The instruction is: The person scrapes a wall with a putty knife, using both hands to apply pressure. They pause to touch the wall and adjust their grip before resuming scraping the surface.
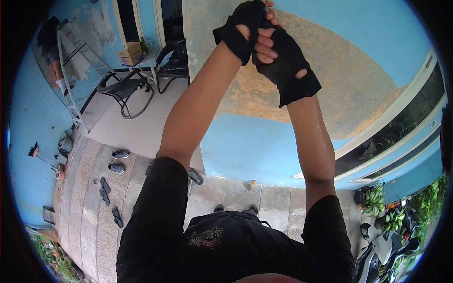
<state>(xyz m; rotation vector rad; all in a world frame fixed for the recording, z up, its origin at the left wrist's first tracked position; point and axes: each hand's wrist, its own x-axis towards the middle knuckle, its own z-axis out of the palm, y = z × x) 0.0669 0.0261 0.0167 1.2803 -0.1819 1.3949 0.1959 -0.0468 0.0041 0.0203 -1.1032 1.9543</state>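
Both hands raised before a blue wall [245, 141]. The left hand [247, 23] lies higher in the view, the right hand [283, 54] just beside it; fingers curl, but what they grasp, if anything, cannot be told. The bare patch [311, 70] lies beyond the hands, its long axis slanting down rightward toward the window [391, 137]. The forearms partly mask it. A ladder [71, 75] and chairs [126, 89] stand well apart, leftward.
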